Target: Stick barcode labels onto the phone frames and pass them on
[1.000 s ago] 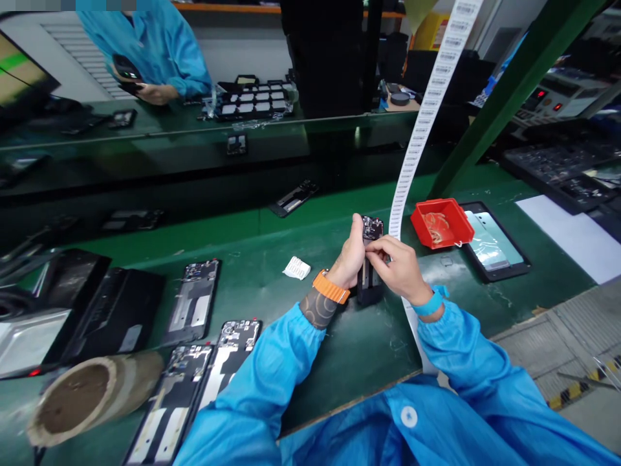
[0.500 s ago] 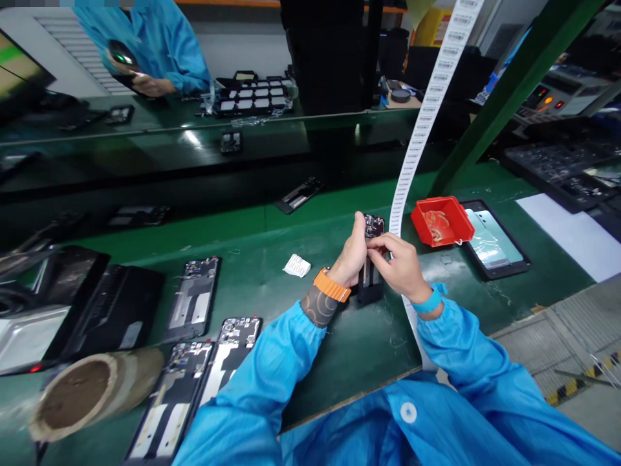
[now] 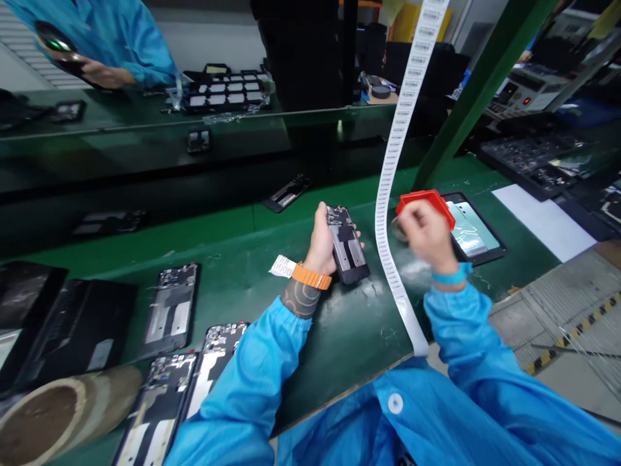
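My left hand (image 3: 322,243) is wrapped round an opened phone (image 3: 347,246), its circuit board and grey inner plates facing up. The thumb lies along the phone's left edge, and fingertips show at its right edge. In front of the red tray (image 3: 431,202), my right hand (image 3: 427,234) is closed and blurred by motion. A thin tan loop, which looks like a rubber band (image 3: 396,229), hangs at its fingertips. Most of the tray's inside is hidden behind this hand. Between my hands runs a long strip of barcode labels (image 3: 383,223).
Several opened phones, one of them here (image 3: 171,309), lie at left beside a cardboard tube (image 3: 104,404). A phone in a dark tray (image 3: 473,226) and a white sheet (image 3: 543,220) lie at right. A green post (image 3: 466,123) slants upward. Across the bench a co-worker's hand (image 3: 104,72) holds a device.
My right hand has left the phone and moved right to the red tray, with the tan loop at its fingers. My left hand still holds the phone, now tilted more to view. The camera has shifted.
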`<control>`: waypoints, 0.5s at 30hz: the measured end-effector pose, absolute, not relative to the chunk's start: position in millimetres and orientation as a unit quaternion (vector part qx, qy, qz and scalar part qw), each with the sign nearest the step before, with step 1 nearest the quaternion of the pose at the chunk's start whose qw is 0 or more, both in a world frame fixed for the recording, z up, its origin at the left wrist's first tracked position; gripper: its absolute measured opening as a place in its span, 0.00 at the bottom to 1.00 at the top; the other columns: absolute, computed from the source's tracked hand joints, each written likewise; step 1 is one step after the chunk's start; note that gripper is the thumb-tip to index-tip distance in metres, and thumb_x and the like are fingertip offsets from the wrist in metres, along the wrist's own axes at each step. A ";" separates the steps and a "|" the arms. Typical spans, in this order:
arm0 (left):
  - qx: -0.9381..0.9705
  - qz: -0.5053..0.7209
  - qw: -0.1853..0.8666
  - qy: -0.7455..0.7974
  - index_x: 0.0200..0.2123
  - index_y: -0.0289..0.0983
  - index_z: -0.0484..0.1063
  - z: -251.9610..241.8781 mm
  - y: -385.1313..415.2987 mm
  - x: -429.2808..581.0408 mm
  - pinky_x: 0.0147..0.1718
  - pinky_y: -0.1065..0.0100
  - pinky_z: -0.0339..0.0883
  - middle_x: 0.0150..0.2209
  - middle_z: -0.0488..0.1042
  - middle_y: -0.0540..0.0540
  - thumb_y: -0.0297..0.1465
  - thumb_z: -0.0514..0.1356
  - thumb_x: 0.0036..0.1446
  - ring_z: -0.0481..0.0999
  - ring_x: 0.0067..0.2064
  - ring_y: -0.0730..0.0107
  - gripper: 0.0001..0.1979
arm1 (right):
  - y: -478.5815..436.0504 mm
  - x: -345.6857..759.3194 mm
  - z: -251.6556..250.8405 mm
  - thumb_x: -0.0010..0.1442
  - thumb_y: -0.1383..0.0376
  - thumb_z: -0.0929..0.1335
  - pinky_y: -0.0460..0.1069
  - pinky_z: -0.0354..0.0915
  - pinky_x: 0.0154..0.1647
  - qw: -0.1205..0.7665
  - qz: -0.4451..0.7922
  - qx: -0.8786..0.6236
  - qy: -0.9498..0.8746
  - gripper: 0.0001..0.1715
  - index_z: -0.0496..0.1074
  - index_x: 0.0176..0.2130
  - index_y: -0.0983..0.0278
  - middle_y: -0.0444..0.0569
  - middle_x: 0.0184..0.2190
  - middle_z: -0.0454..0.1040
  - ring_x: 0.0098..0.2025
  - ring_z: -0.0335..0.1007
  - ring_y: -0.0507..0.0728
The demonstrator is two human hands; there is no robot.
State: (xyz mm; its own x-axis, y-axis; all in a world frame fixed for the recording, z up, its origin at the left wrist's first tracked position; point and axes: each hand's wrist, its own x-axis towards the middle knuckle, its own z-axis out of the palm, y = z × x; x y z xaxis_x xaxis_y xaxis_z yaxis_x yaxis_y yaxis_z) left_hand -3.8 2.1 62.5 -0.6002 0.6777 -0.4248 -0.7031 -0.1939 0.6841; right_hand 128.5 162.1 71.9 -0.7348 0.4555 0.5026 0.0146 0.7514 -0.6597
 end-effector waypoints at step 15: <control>0.023 0.729 0.512 0.454 0.42 0.36 0.72 48.9 6.0 -7.4 0.28 0.66 0.77 0.29 0.76 0.45 0.61 0.54 0.59 0.81 0.28 0.63 0.32 | 283.6 145.4 23.1 0.63 0.62 0.64 0.68 0.57 0.52 0.259 -0.002 -0.352 -0.900 0.11 0.72 0.37 0.67 0.63 0.45 0.72 0.50 0.64 0.71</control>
State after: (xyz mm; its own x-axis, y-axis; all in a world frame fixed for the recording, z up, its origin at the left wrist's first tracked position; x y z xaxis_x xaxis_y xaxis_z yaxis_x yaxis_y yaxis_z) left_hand -7.4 6.0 48.9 -0.4752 0.7669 -0.4313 -0.7257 -0.0645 0.6850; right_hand 145.4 283.6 23.1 -0.6182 0.6320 0.4673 0.6338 0.7525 -0.1792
